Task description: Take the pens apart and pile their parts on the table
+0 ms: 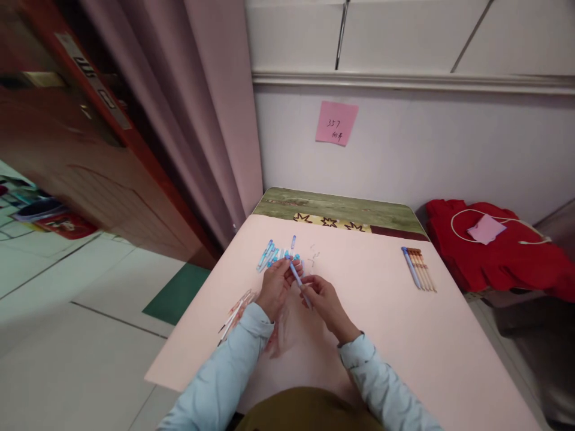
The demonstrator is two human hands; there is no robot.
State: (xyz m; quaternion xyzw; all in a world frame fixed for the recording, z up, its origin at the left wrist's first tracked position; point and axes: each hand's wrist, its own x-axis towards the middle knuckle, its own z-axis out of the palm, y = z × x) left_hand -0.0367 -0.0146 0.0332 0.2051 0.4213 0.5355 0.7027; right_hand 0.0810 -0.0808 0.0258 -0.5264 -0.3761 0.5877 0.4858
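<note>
Over the middle of the table, a light blue pen (296, 275) slants between my two hands. My left hand (277, 284) pinches its upper end, and my right hand (322, 297) has closed fingers on its lower part. Just beyond my left hand lie several blue pen parts (266, 254), some partly covered by my fingers. A short blue-purple piece (293, 241) sits apart behind them. Tiny pieces (314, 257), perhaps springs, are scattered to their right. Thin pen refills (232, 312) lie left of my left forearm, partly beneath the sleeve.
A row of pens (417, 269), one blue and several brown-and-beige, lies at the table's right. Pink covering (372, 335) spans the tabletop. Red cloth (485, 263) with a white cable stands beyond the right edge. A pink note (336, 123) is on the wall; a wooden door (103, 149) stands left.
</note>
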